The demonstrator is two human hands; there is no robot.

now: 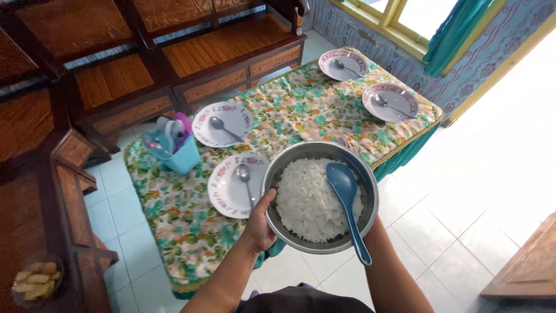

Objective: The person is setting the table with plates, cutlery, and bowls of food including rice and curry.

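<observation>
The left hand (259, 223) has its grip closed on the near-left rim of a metal bowl (289, 165), thumb over the edge. The right hand is hidden beneath the bowl, so its grip cannot be told. In the bowl lie white rice (307, 203) and a blue spoon (346, 200), its handle jutting over the near rim. Just left of the grip sits a plate (223, 194) with a metal spoon (244, 175) on the cloth-covered surface (174, 220). Farther off stand three more plates and a blue cup (180, 155).

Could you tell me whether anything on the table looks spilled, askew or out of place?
Nothing stands out. The four plates each hold a spoon, the floral tablecloth lies flat, and the rice sits inside the metal bowl with none spilled.
</observation>
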